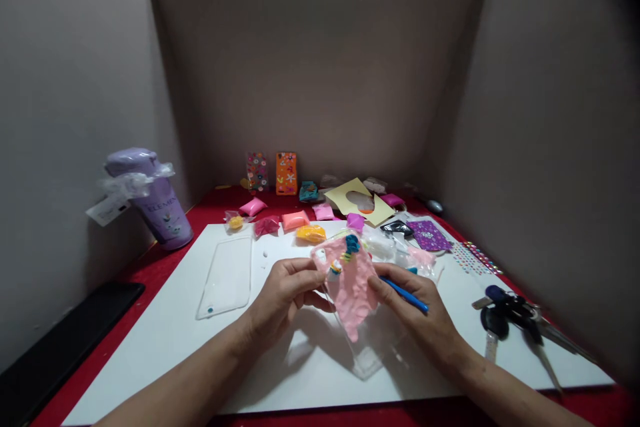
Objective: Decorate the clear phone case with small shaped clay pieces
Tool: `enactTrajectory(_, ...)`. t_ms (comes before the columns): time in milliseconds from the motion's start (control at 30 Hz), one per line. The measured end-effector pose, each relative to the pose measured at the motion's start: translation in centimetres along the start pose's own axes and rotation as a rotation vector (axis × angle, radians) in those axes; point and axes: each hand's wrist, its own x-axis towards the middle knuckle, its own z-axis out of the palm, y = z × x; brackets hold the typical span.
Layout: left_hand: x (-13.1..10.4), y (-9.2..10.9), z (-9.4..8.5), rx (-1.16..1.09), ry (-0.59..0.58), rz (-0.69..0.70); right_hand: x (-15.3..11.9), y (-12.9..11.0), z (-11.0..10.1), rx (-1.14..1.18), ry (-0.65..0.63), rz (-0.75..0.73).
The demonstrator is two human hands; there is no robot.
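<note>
A clear phone case (369, 361) is held tilted above the white board, its upper part covered with pink clay (353, 290). On the clay sit a dark teal piece (353, 244) and a small white and yellow piece (334, 271). My left hand (287, 290) pinches the case's left edge between thumb and fingers. With its thumb on the clay, my right hand (417, 303) grips the right edge and also holds a blue tool (404, 294) along its fingers. The fingertips behind the case are partly hidden.
On the white board (165, 347) lies another clear case (227, 277) at left. Clay packets (295, 220) line the back. Scissors (525, 313) and gem stickers (475, 259) are at right. A purple tumbler (157, 203) stands at left, and two decorated cases (287, 173) stand behind.
</note>
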Motion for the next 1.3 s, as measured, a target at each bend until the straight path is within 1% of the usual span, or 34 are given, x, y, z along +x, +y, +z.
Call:
enactTrajectory(67, 0.0, 0.0, -0.1, -0.042, 0.035, -0.030, 0.1, 0.1, -0.1, -0.085, 0.105, -0.064)
enactTrajectory(133, 0.1, -0.1, -0.2, -0.093, 0.087, -0.047, 0.1, -0.1, -0.4, -0.183, 0.211, -0.198)
enactTrajectory(200, 0.2, -0.3, -0.3, -0.147, 0.146, -0.048, -0.2, -0.5, -0.7, -0.259, 0.258, -0.355)
enactTrajectory(267, 0.3, -0.4, -0.3, -0.219, 0.189, -0.051, -0.7, -1.1, -0.8, -0.285, 0.234, -0.482)
enactTrajectory(367, 0.2, -0.4, 0.1, -0.335, 0.215, -0.079, -1.5, -1.8, -0.5, -0.252, 0.113, -0.614)
enactTrajectory(433, 0.2, -0.4, 0.4, -0.382, 0.240, -0.107, -1.8, -2.1, -0.1, -0.212, 0.067, -0.627)
enactTrajectory(533, 0.0, -0.3, 0.8, -0.421, 0.274, -0.162, -1.8, -2.1, 0.5, -0.189, 0.055, -0.577)
enactTrajectory(600, -0.2, -0.3, 1.1, -0.438, 0.288, -0.195, -1.6, -2.1, 1.0, -0.197, 0.025, -0.571)
enactTrajectory(833, -0.7, -0.5, 1.7, -0.435, 0.233, -0.217, -1.5, -1.9, 1.9, -0.288, -0.071, -0.662)
enactTrajectory(967, -1.0, -0.6, 1.9, -0.445, 0.186, -0.236, -1.8, -1.9, 1.8, -0.342, -0.046, -0.685)
enactTrajectory(1067, -1.1, -0.6, 1.9, -0.419, 0.211, -0.268, -1.9, -1.9, 1.8, -0.283, -0.027, -0.663)
enactTrajectory(1167, -1.1, -0.7, 1.8, -0.397, 0.231, -0.266, -2.0, -1.7, 1.9, -0.215, -0.003, -0.636)
enactTrajectory(1300, -0.9, -0.9, 1.7, -0.395, 0.214, -0.239, -1.8, -1.6, 1.8, -0.221, 0.003, -0.654)
